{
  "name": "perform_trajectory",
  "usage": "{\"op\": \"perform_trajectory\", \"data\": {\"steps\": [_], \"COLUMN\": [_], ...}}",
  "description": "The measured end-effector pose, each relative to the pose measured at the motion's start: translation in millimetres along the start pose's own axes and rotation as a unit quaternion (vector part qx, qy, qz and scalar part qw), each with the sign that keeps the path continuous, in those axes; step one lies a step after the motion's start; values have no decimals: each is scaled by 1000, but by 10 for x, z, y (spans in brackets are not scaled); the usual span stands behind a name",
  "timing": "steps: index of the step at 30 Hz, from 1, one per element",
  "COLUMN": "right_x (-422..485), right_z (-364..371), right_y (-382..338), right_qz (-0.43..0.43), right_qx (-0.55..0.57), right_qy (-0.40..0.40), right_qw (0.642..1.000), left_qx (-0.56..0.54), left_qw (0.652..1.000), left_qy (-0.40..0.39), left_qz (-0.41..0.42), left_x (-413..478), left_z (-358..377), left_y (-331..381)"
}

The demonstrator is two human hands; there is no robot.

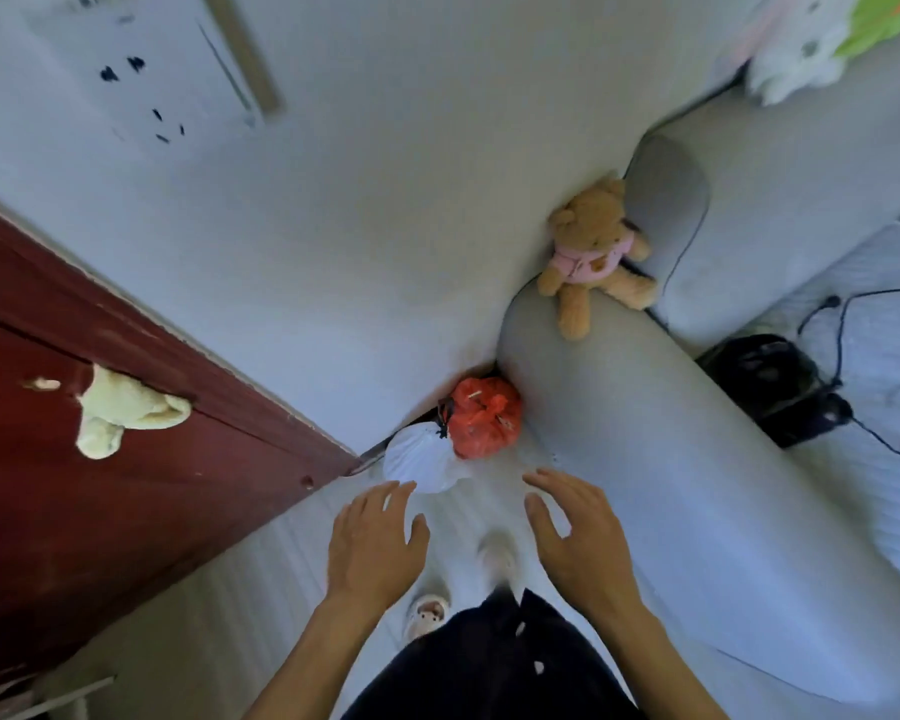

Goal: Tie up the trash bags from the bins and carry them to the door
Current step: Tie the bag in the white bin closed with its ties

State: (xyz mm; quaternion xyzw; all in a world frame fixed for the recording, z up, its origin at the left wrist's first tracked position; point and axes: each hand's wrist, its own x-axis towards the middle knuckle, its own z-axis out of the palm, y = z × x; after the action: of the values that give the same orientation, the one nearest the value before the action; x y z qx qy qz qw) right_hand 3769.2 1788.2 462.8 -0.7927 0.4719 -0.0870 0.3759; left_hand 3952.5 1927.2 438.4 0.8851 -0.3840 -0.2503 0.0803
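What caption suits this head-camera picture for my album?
Left hand and right hand hover open near white bag and red bag by the door.

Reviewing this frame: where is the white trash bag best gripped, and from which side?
Probably the gathered neck of the white bag, where its pleats converge beside the red bag. Come from above with the open left hand, nearest it; wall and sofa arm crowd its far side.

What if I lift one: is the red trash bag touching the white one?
Touching. Head view shows the red trash bag pressed against the white trash bag.
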Motion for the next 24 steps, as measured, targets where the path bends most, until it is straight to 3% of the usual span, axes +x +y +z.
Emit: {"op": "perform_trajectory", "data": {"steps": [4, 9, 16, 20, 24], "right_x": [-756, -1820, -3328, -4169, -5013], "right_z": [-558, -954, -1179, -1432, -1797], "right_y": [-5, 210, 772, 1290, 1870], "right_qz": [52, 157, 293, 361, 407], "right_qx": [27, 53, 78, 75, 52], "right_qy": [149, 317, 489, 542, 576], "right_qw": [987, 934, 818, 755, 707], "left_qx": [-41, 55, 184, 231, 206], "left_qw": [996, 960, 834, 760, 711], "left_qy": [-12, -35, -50, -67, -85], "left_qz": [82, 271, 518, 604, 667], "left_x": [-359, -465, -1090, -1809, -2670], "left_z": [-278, -335, 271, 842, 1528], "left_y": [436, 1102, 2482, 3344, 4149]}}
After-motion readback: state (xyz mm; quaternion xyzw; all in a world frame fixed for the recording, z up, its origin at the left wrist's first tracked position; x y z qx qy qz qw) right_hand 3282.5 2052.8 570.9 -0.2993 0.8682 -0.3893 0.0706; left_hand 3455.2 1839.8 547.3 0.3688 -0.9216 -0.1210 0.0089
